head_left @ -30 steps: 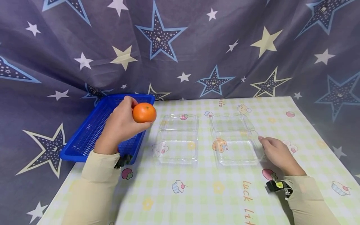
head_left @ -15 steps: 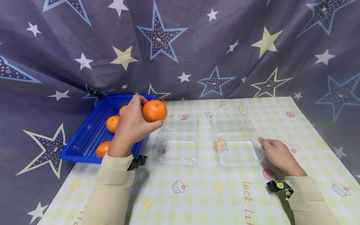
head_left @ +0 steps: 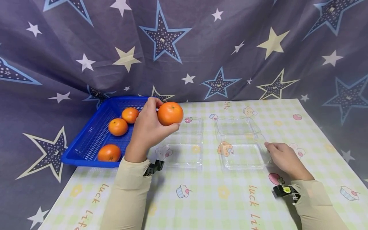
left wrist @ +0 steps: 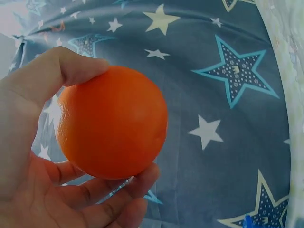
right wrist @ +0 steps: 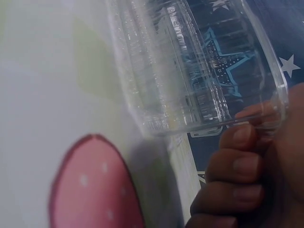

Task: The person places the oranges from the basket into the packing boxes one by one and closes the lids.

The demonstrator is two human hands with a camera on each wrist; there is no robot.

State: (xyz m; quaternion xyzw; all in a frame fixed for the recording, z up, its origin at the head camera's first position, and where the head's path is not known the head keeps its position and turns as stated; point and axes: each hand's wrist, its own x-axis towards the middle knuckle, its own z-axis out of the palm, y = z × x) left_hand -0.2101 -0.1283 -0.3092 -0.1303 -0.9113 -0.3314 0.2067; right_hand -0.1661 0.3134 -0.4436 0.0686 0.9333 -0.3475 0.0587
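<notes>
My left hand (head_left: 149, 127) holds an orange (head_left: 170, 113) in the air, over the far part of the left clear plastic box (head_left: 184, 156). In the left wrist view the thumb lies on top of the orange (left wrist: 114, 123) and the fingers curl beneath it. The right clear plastic box (head_left: 242, 156) stands on the table with its lid folded back. My right hand (head_left: 286, 159) pinches that box's right rim; in the right wrist view curled fingers (right wrist: 232, 175) grip the edge of the clear box (right wrist: 199, 71).
A blue plastic basket (head_left: 83, 140) stands at the table's left side. Inside lie three oranges, one near the front (head_left: 109, 153). The checked tablecloth (head_left: 207, 204) reaches back to a star-patterned curtain (head_left: 178, 38).
My left hand has moved right with the orange, from above the basket to above the left box. Oranges in the basket have come into sight. My right hand stays at its box.
</notes>
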